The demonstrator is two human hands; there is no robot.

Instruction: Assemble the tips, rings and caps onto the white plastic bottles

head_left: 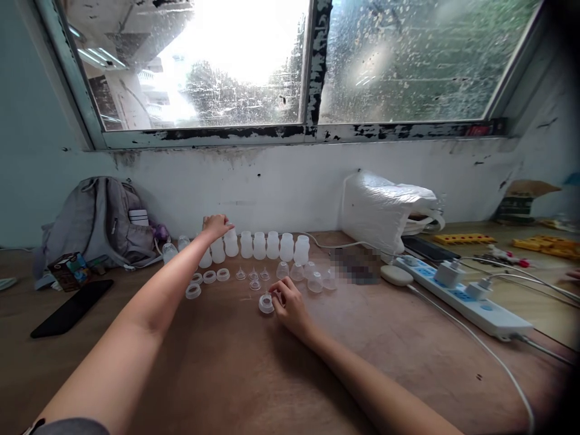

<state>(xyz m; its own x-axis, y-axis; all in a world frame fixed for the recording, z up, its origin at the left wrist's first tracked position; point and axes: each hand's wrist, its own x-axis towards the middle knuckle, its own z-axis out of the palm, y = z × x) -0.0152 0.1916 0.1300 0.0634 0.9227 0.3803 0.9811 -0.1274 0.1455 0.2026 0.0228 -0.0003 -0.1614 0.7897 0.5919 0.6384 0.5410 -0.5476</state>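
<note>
A row of small translucent white bottles (273, 244) stands near the wall on the wooden table (235, 368). My left hand (216, 226) reaches far out and closes on the top of one bottle (231, 243) at the left end of the row. My right hand (289, 305) rests on the table nearer me, its fingers pinched on a white ring cap (266, 303). More ring caps (209, 277), small clear nipples (252, 276) and clear dome covers (314, 281) lie in front of the bottles.
A grey backpack (97, 223) leans at the back left, with a black phone (72, 307) and a small box (69, 271) in front of it. A white plastic bag (385, 211), a power strip (462, 297) with chargers and cables, and yellow parts (462, 238) lie on the right.
</note>
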